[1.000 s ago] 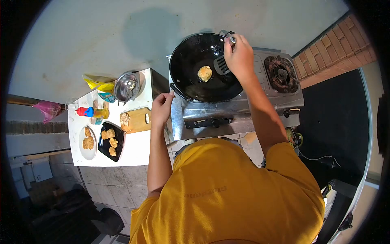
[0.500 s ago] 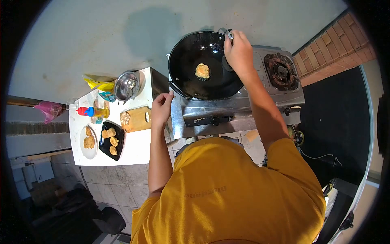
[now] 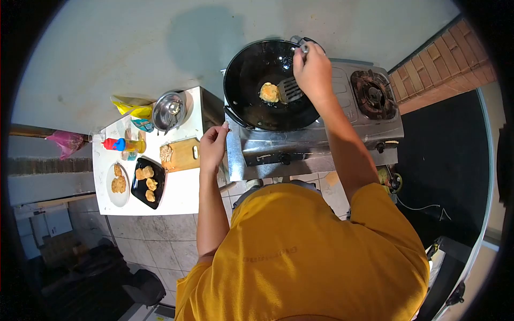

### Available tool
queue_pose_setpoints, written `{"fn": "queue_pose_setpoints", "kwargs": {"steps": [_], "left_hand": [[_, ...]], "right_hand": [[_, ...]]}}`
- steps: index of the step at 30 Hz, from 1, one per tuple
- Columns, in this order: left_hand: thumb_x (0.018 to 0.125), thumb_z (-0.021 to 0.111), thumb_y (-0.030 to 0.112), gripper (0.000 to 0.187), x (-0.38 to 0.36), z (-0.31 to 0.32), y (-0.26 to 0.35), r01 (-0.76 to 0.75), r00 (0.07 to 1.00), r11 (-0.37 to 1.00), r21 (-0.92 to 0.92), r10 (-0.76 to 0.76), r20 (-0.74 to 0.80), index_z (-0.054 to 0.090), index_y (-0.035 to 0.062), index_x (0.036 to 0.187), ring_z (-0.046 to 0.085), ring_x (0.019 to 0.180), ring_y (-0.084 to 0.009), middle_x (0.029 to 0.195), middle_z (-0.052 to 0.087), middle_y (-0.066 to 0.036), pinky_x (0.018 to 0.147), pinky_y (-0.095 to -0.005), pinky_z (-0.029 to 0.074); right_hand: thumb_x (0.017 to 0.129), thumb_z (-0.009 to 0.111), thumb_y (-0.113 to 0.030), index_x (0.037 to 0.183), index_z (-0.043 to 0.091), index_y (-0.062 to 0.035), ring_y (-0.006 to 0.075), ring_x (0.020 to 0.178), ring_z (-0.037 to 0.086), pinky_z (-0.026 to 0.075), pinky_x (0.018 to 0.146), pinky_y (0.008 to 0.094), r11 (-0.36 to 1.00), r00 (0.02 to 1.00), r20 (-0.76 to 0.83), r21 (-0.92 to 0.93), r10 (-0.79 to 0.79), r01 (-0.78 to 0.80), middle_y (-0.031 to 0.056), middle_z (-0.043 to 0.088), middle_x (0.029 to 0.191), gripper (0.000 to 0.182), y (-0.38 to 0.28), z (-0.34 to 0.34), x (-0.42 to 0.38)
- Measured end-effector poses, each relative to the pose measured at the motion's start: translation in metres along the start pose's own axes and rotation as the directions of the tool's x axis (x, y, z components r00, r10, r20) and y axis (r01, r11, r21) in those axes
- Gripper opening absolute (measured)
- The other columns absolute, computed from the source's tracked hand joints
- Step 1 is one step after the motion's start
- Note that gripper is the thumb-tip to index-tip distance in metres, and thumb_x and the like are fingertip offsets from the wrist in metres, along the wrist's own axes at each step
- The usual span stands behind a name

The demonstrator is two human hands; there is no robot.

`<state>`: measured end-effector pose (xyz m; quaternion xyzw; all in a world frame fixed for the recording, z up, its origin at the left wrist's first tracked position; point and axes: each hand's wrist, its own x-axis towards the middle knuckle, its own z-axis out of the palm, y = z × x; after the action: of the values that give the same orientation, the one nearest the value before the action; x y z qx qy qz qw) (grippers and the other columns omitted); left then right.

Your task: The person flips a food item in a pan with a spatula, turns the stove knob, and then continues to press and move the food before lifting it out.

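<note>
A black wok point(image 3: 251, 115) sits on the left side of the steel stove. Inside it lies one golden fried piece point(image 3: 269, 92). My right hand point(image 3: 312, 69) is closed round the handle of a slotted spatula point(image 3: 289, 90), whose blade touches or nearly touches the piece's right edge. Beside the wok's lower left handle, my left hand point(image 3: 215, 144) is closed in a pinch; what it grips, if anything, is too small to make out.
On the white table point(image 3: 184, 195) at the left stand a metal bowl point(image 3: 163, 115), a cutting board point(image 3: 184, 155), bottles point(image 3: 128, 145), a white plate point(image 3: 118, 199) and a black plate point(image 3: 140, 192) with fried pieces. A bare burner point(image 3: 375, 95) is at the right.
The spatula blade, mostly hidden and at the right before, has turned and come left to the fried piece. My right hand has shifted slightly down. My left hand has barely moved.
</note>
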<state>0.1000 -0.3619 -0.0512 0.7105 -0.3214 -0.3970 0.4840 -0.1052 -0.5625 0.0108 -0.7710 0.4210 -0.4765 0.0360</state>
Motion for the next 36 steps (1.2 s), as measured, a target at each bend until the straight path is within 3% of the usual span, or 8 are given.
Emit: {"fn": "queue_pose_setpoints", "kwargs": {"steps": [2, 5, 9, 13, 22, 29, 34, 36], "left_hand": [[0.092, 0.061, 0.031, 0.032, -0.003, -0.002, 0.000, 0.011, 1.000, 1.000, -0.006, -0.011, -0.008, 0.064, 0.0018, 0.081, 0.037, 0.064, -0.0047, 0.069, 0.048, 0.005, 0.058, -0.0204, 0.029], [0.092, 0.061, 0.032, 0.033, -0.003, -0.006, 0.001, 0.011, 1.000, 1.000, 0.020, -0.011, 0.012, 0.064, 0.0014, 0.081, 0.037, 0.064, -0.0051, 0.069, 0.048, 0.005, 0.059, -0.0207, 0.030], [0.092, 0.060, 0.032, 0.034, -0.002, -0.010, 0.004, 0.027, 1.000, 0.998, 0.052, -0.028, 0.001, 0.064, -0.0006, 0.082, 0.046, 0.069, -0.0070, 0.073, 0.058, 0.000, 0.065, -0.0216, 0.038], [0.092, 0.061, 0.032, 0.033, 0.005, -0.012, 0.001, 0.000, 0.999, 1.000, 0.013, -0.001, 0.050, 0.064, -0.0001, 0.083, 0.045, 0.069, -0.0065, 0.073, 0.056, 0.002, 0.064, -0.0214, 0.037], [0.092, 0.061, 0.029, 0.030, 0.025, -0.021, 0.002, 0.012, 0.989, 1.000, 0.019, -0.015, 0.146, 0.063, 0.0010, 0.081, 0.043, 0.067, -0.0056, 0.070, 0.053, 0.004, 0.062, -0.0210, 0.036], [0.092, 0.060, 0.028, 0.029, 0.037, -0.031, -0.001, -0.061, 0.971, 0.998, -0.014, 0.062, 0.233, 0.062, 0.0008, 0.081, 0.043, 0.066, -0.0056, 0.069, 0.052, 0.004, 0.060, -0.0216, 0.036], [0.092, 0.060, 0.028, 0.031, 0.041, -0.031, 0.000, -0.070, 0.973, 0.997, -0.021, 0.073, 0.219, 0.060, 0.0002, 0.079, 0.043, 0.065, -0.0055, 0.068, 0.052, 0.003, 0.060, -0.0217, 0.036], [0.092, 0.060, 0.028, 0.031, 0.042, -0.028, -0.006, -0.079, 0.972, 0.996, -0.035, 0.085, 0.218, 0.060, 0.0002, 0.079, 0.043, 0.065, -0.0056, 0.068, 0.053, 0.003, 0.061, -0.0217, 0.036]], "right_hand": [[0.083, 0.060, -0.010, 0.093, 0.055, -0.0011, 0.0380, 0.076, 0.059, 0.048, 0.066, 0.0445, 0.996, 0.996, -0.034, -0.033, 0.085, -0.086, 0.0170, 0.057, 0.087, 0.014, -0.004, -0.006, 0.002], [0.084, 0.060, -0.010, 0.091, 0.055, -0.0013, 0.0378, 0.074, 0.058, 0.048, 0.065, 0.0446, 0.999, 0.999, -0.019, -0.030, 0.026, -0.027, 0.0166, 0.058, 0.084, 0.012, 0.004, 0.004, -0.004], [0.085, 0.059, -0.012, 0.093, 0.056, -0.0006, 0.0387, 0.075, 0.058, 0.048, 0.066, 0.0446, 0.986, 0.985, -0.076, -0.051, 0.155, -0.159, 0.0171, 0.058, 0.083, 0.014, 0.005, -0.004, 0.000], [0.085, 0.059, -0.012, 0.089, 0.055, -0.0014, 0.0387, 0.075, 0.056, 0.046, 0.064, 0.0444, 0.998, 0.998, -0.039, -0.052, 0.041, -0.043, 0.0173, 0.057, 0.080, 0.012, 0.008, 0.002, -0.006], [0.084, 0.062, -0.008, 0.083, 0.050, -0.0022, 0.0383, 0.071, 0.056, 0.045, 0.062, 0.0438, 0.999, 0.999, -0.008, -0.006, 0.034, -0.034, 0.0166, 0.055, 0.078, 0.013, -0.002, -0.002, -0.009], [0.084, 0.062, -0.008, 0.081, 0.050, -0.0016, 0.0379, 0.069, 0.055, 0.045, 0.060, 0.0430, 0.984, 0.995, -0.088, -0.163, 0.056, -0.070, 0.0161, 0.054, 0.075, 0.013, -0.016, -0.005, -0.008], [0.083, 0.063, -0.008, 0.082, 0.052, -0.0008, 0.0399, 0.070, 0.055, 0.045, 0.062, 0.0436, 0.981, 0.981, -0.116, -0.100, 0.157, -0.169, 0.0169, 0.055, 0.077, 0.014, -0.024, -0.014, -0.004], [0.083, 0.063, -0.008, 0.082, 0.052, -0.0008, 0.0399, 0.070, 0.055, 0.046, 0.062, 0.0434, 0.987, 0.993, -0.087, -0.127, 0.085, -0.096, 0.0171, 0.055, 0.078, 0.014, -0.016, -0.008, -0.008]]}}
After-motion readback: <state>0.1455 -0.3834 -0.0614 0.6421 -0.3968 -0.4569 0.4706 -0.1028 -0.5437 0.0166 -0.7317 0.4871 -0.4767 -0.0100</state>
